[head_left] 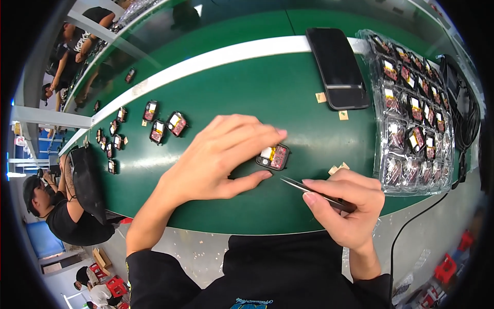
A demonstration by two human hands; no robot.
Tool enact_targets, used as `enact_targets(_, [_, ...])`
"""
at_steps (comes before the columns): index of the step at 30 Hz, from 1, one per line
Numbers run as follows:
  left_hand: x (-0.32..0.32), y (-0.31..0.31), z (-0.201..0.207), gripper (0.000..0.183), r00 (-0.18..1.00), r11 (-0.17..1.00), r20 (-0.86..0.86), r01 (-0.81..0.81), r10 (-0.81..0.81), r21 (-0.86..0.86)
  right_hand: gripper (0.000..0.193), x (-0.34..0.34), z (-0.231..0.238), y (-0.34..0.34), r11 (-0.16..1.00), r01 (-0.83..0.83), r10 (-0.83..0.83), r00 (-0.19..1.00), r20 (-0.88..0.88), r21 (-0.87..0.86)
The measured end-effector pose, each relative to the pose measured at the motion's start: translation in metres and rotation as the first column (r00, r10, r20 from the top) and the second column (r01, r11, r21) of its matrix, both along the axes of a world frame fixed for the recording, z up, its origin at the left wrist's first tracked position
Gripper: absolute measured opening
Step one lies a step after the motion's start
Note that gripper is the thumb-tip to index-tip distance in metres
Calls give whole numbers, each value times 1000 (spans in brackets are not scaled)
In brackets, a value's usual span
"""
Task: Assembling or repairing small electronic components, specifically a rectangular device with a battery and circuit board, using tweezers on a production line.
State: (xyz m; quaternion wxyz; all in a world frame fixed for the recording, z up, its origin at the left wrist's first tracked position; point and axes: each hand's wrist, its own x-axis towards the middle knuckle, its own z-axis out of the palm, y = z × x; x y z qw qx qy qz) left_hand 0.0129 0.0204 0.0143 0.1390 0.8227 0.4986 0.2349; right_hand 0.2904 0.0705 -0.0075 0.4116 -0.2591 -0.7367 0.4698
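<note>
A: What sits in the clear plastic tray (391, 177) at the right of the green desk (288, 92)?

B: Rows of small pockets, most of them holding a little red-and-black electronic module with a pale yellow patch. The pockets nearest the person look paler, and I cannot tell what is in them.

A: Anything else on the desk?

B: A black phone (337, 67) lies face up just left of the tray, toward the far side, with small tan paper scraps (321, 97) beside it. More loose modules (165, 125) lie well apart on the far left, trailing off along the desk edge.

A: Where is the piece being worked on?

B: The small module (274, 156) lies flat on the desk near the middle, a little nearer the person than the phone.

A: And the hands?

B: The left hand (216, 154) arches over the desk with its fingers spread; fingertips touch the module's far edge and the thumb presses at its near left side, pinning it without lifting it. The right hand (350, 203) is curled around thin dark tweezers (314, 190), pinched between thumb and forefinger, with the tip pointing left, just near of the module and not touching it
</note>
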Motion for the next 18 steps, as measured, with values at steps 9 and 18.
enact_targets(9, [2, -3, -3, 58, 998, 993, 66, 9, -2, -119, 20, 0, -2, 0, 998, 59, -58, 997, 53, -14])
enact_targets(18, [2, -8, -9, 64, 992, 987, 123, 45, -25, -156, 23, -9, -6, 0, 991, 18, -47, 976, 212, 136])
